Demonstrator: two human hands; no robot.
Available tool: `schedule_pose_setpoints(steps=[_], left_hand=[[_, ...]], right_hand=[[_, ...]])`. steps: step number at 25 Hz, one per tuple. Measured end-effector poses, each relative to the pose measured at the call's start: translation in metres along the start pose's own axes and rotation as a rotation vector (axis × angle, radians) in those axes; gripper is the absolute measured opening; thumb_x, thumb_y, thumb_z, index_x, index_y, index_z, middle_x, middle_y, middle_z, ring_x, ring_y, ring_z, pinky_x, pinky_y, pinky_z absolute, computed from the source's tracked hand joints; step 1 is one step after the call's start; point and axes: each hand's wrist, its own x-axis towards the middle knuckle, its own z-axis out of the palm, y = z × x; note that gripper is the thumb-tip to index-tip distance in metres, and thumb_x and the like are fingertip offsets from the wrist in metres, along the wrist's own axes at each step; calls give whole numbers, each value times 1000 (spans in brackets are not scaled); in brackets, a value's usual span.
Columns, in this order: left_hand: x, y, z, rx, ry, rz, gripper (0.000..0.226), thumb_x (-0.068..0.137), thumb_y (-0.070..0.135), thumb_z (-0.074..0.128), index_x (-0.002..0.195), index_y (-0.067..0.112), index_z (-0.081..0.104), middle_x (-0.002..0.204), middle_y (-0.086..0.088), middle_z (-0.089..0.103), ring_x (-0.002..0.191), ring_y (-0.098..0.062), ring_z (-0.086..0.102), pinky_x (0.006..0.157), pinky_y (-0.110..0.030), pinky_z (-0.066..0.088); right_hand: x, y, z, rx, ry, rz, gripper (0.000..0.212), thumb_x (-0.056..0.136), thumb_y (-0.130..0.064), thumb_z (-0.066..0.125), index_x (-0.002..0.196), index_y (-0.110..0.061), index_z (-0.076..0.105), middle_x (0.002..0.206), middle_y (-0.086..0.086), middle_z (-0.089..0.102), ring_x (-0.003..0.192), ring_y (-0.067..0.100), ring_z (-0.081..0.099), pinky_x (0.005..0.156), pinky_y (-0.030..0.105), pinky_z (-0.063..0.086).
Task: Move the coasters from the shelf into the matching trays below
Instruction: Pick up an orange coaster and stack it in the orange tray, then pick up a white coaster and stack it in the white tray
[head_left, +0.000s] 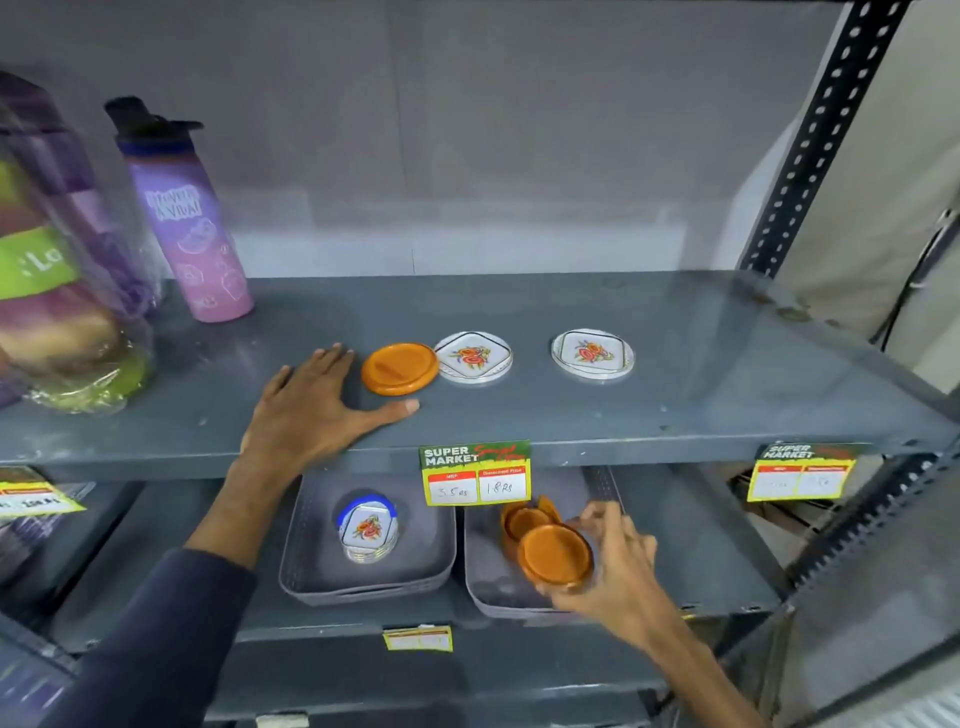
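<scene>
On the grey shelf (675, 395) lie an orange coaster (399, 368) and two white floral coasters (472, 357) (592, 353). My left hand (311, 410) rests flat on the shelf, fingers spread, just left of the orange coaster, holding nothing. Below, the left grey tray (311, 566) holds a stack of white floral coasters (369, 530). The right grey tray (485, 582) holds orange coasters (524, 519). My right hand (618, 566) grips another orange coaster (555, 555) over the right tray.
A purple bottle (192, 228) and a plastic-wrapped pack of containers (57, 291) stand at the shelf's left. Price tags (475, 473) (802, 470) hang on the shelf's front edge. A perforated upright post (826, 130) bounds the right side.
</scene>
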Motion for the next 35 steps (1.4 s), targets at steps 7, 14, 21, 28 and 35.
schedule_pose_setpoints(steps=[7,14,21,28,35], left_hand=[[6,-4,1,16,15,-3,132,54,108,35,158,25,33,168,7,28,154,-14,24,125,-48,15],[7,-3,1,19,51,-14,131,52,108,37,155,27,38,166,8,33,152,-15,29,122,-49,19],[5,-1,0,6,46,-6,129,53,106,39,155,27,39,165,7,35,151,-18,31,120,-50,20],[5,-2,1,23,30,-2,130,55,107,35,156,26,36,167,6,31,153,-19,29,122,-51,20],[3,-1,3,42,-6,4,136,56,107,28,161,21,27,170,3,22,156,-16,19,126,-47,12]], right_hand=[[105,51,69,-72,-91,201,83,57,-60,86,126,-38,44,126,10,54,122,35,48,105,46,36],[121,75,104,-194,-128,116,70,73,-60,80,133,-29,60,136,2,63,126,30,45,108,43,40],[106,78,104,-212,-141,47,63,93,-59,60,149,-32,46,161,-5,33,138,28,34,111,47,25],[34,10,17,111,437,-419,31,97,-39,62,114,-17,75,118,0,65,108,11,60,93,36,54],[12,-98,-111,191,886,-656,31,88,-21,79,112,-3,73,103,5,64,75,12,59,78,12,48]])
